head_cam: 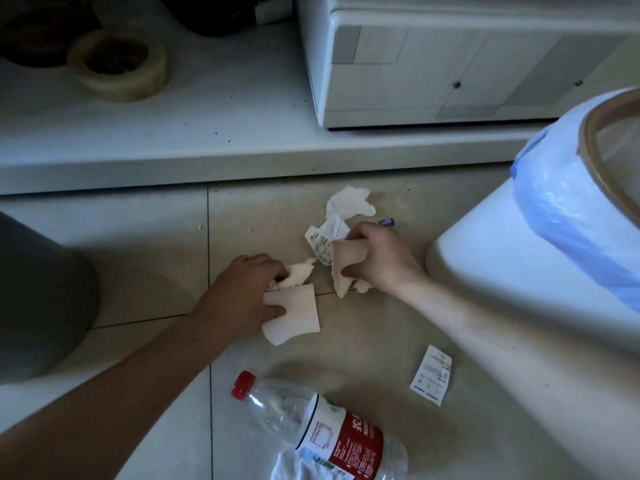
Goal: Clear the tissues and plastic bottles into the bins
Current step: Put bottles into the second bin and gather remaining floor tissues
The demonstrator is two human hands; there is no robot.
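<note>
My left hand [242,292] grips a crumpled white tissue [298,273] and a flat folded tissue [294,318] low over the tiled floor. My right hand [375,259] holds a beige folded tissue [344,268], with a printed paper slip [320,245] just behind it. Another crumpled tissue [349,202] lies on the floor beyond my right hand. A clear plastic bottle [311,420] with a red cap and red label lies on its side near the bottom of the view. A white bin [519,258] with a blue liner stands at the right.
A dark grey bin [38,299] stands at the left edge. A second printed paper slip [431,374] lies on the floor at the right. A raised white ledge [207,147] carries a white cabinet [433,64] and a round bowl [117,62].
</note>
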